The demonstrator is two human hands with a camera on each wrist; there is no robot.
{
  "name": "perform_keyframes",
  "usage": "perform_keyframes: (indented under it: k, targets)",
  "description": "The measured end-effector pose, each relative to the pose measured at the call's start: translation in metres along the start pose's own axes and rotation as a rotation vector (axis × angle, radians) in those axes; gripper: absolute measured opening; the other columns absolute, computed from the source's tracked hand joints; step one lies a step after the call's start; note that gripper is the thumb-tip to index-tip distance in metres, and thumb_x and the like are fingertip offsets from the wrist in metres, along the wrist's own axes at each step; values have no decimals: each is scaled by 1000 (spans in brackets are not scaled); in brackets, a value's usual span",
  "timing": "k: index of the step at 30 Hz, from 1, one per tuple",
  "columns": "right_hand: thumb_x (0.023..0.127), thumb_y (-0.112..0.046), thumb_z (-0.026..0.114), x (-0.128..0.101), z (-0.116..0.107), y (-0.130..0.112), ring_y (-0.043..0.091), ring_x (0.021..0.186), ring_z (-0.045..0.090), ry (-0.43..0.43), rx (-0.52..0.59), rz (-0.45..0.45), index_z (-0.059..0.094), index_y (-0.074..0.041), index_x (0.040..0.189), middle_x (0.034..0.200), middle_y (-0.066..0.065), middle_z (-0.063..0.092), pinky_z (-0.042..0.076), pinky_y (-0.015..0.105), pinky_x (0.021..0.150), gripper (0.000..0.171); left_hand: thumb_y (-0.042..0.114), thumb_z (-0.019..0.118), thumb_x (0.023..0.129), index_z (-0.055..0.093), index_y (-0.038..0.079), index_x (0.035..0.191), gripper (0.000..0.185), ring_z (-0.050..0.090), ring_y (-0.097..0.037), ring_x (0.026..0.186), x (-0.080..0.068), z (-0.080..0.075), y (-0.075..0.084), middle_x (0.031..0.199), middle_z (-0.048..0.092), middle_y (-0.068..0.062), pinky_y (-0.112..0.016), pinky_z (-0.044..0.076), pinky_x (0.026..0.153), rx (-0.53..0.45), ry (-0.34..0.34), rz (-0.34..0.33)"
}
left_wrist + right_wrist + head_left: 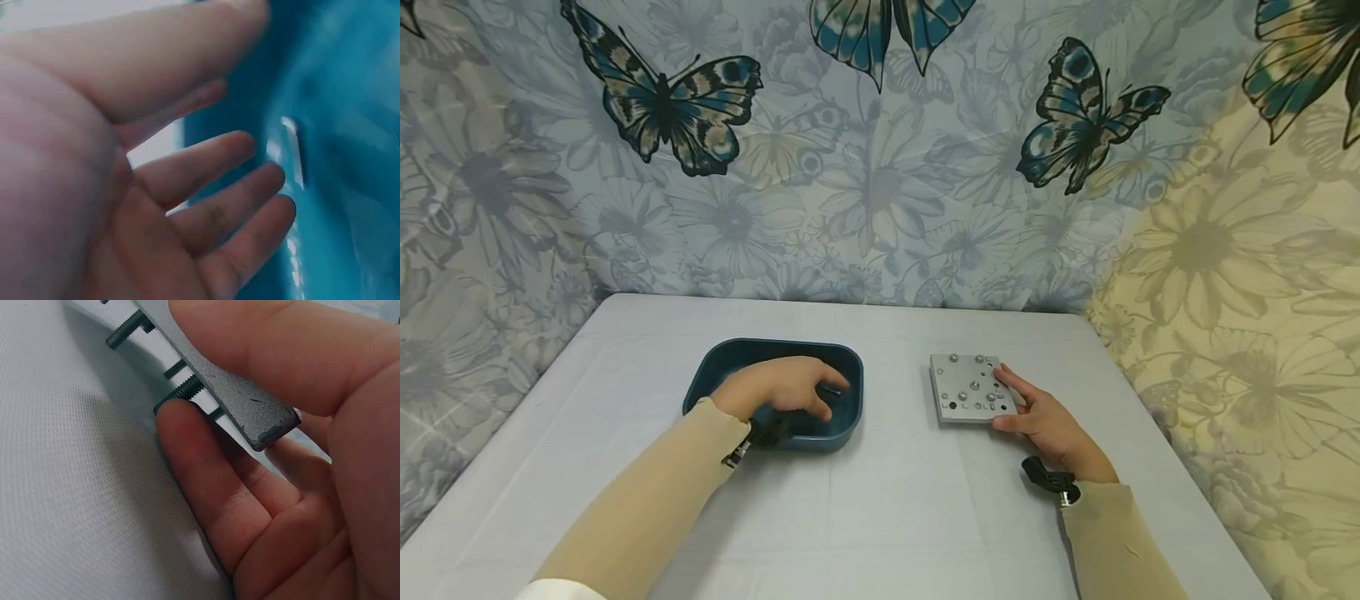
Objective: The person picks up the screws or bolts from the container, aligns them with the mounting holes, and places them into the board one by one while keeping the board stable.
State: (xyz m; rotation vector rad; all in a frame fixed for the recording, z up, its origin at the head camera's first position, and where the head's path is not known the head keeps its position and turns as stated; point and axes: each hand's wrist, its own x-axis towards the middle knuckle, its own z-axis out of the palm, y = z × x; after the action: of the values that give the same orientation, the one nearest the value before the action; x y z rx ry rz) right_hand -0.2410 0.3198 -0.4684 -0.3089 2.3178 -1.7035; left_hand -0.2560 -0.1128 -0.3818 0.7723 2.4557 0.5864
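Observation:
A silver metal plate with holes and several screw heads on its top face is at the right of the table. My right hand grips its right edge. In the right wrist view the thumb lies along the plate's side, fingers reach underneath, and threaded screws stick out of its underside above the cloth. My left hand is inside a dark blue plastic tray, fingers spread and loosely bent with nothing between them. A thin, shiny metal pin lies on the tray floor beyond its fingertips.
A white cloth covers the table. Behind it and at both sides hang curtains with flower and butterfly prints. The tray's raised rim surrounds the left hand. Each wrist carries a small black camera.

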Motion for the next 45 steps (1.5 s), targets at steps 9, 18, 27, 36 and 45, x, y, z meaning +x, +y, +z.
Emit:
perform_keyframes:
  k: [9, 18, 27, 36, 45]
  targets:
    - [81, -6, 83, -5, -5, -1, 9, 116, 59, -10, 4, -3, 25, -11, 159, 166, -3, 2, 52, 22, 84, 97, 26, 75, 92, 39, 21, 155, 73, 40, -29, 138, -7, 29, -4, 162, 23, -3, -49, 37, 108, -146, 241, 21]
    - [80, -13, 85, 0, -7, 3, 7, 117, 57, 3, -42, -15, 29, -12, 158, 166, -2, 5, 50, 20, 86, 96, 17, 74, 92, 44, 12, 152, 67, 44, -27, 136, 24, 42, -15, 154, 40, -9, -45, 35, 110, -101, 334, -11]
    - [78, -18, 87, 3, -5, 5, 8, 116, 57, 19, -73, -7, 30, -13, 158, 166, -4, 7, 48, 18, 88, 99, 0, 67, 91, 69, 10, 128, 38, 57, -27, 122, 26, 44, -17, 125, 66, -5, -44, 44, 103, 98, 360, -19]
    - [79, -16, 86, 3, -4, 5, 7, 116, 57, 11, -69, -12, 29, -12, 158, 166, -2, 7, 49, 18, 86, 98, 0, 67, 91, 76, 16, 116, 31, 63, -24, 110, 25, 47, -15, 114, 71, 0, -41, 50, 94, 231, 399, -24]
    - [79, -12, 85, 2, -3, 3, 7, 116, 57, -3, -36, -11, 28, -11, 158, 166, -3, 6, 49, 19, 87, 98, -2, 62, 92, 75, 16, 116, 33, 63, -23, 108, 24, 48, -14, 113, 70, 0, -41, 51, 92, 260, 412, -23]
